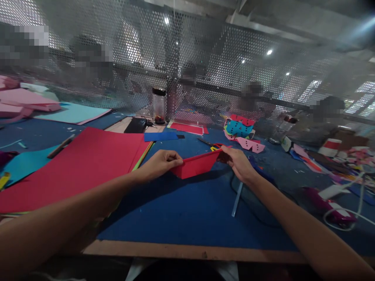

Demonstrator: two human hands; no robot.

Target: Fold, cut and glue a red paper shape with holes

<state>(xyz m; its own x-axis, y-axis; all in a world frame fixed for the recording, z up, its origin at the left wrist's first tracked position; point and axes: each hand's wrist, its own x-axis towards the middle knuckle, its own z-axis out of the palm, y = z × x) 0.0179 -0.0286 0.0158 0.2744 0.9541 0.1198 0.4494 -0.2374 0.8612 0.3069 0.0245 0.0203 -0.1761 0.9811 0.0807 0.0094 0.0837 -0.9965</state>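
Hands: two, left hand (159, 164) and right hand (239, 163). Folded red paper (197, 166): one, between the hands. Scissors (213, 148): one pair, just beyond the right hand. Clear stick (237, 200): one, on the near side of the right hand. Blue strip (161, 136): one, beyond the left hand. Jars: two; first jar (159, 107) beyond the left hand, second jar (283, 128) beyond and right of the right hand.
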